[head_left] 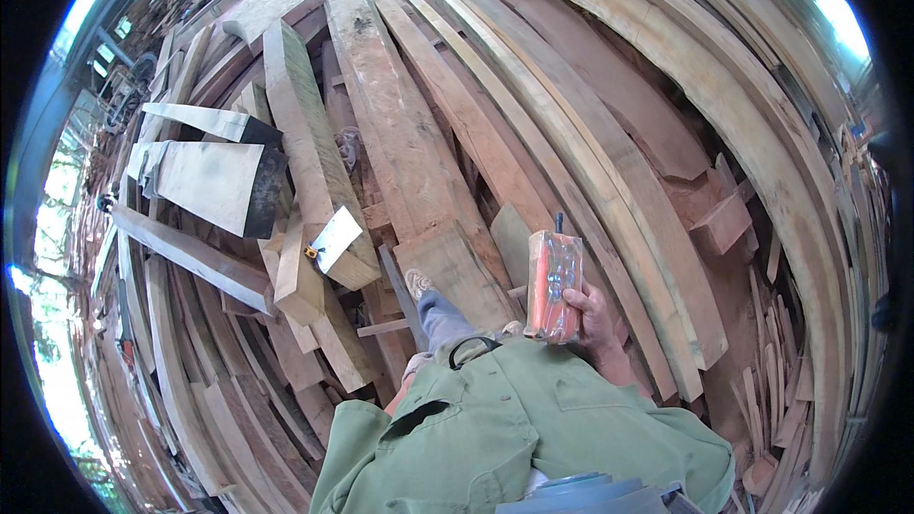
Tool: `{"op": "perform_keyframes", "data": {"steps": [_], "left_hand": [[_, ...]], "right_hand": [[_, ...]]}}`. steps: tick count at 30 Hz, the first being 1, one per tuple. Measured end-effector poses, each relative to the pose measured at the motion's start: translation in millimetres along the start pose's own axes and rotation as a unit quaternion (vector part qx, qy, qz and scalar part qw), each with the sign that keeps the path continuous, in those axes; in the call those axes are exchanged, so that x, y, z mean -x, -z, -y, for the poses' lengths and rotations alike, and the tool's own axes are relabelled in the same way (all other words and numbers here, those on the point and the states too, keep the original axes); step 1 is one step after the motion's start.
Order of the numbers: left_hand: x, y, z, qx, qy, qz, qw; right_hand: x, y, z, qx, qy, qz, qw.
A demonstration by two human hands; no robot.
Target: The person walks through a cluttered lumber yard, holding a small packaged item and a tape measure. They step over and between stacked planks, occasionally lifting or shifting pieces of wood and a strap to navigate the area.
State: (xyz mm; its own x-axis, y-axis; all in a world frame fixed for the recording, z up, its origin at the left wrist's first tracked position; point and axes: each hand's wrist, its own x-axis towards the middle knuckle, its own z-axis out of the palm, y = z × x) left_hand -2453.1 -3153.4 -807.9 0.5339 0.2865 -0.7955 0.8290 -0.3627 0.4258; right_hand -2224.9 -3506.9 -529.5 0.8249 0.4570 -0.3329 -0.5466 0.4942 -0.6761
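At the lower centre of the frame, the right hand (598,322) has its fingers closed around an orange handheld remote (552,287) (sleeved in clear plastic, a short dark antenna at its top). The left hand (415,365), mostly hidden beside the green shirt (486,424), shows too little to tell its fingers. Left of centre, a white sheet (337,236) lies on a timber beam (301,148).
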Motion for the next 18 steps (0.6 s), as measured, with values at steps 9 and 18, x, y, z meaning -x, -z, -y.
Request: {"op": "perform_keyframes", "data": {"steps": [9,18], "left_hand": [[-10,8,-5,-0.021,-0.006,0.012,1.000],[-17,17,-11,-0.046,-0.008,0.027,0.999]], "right_hand": [[-6,7,-5,-0.009,-0.025,-0.018,0.999],[-10,2,-6,-0.023,-0.002,-0.007,1.000]]}}
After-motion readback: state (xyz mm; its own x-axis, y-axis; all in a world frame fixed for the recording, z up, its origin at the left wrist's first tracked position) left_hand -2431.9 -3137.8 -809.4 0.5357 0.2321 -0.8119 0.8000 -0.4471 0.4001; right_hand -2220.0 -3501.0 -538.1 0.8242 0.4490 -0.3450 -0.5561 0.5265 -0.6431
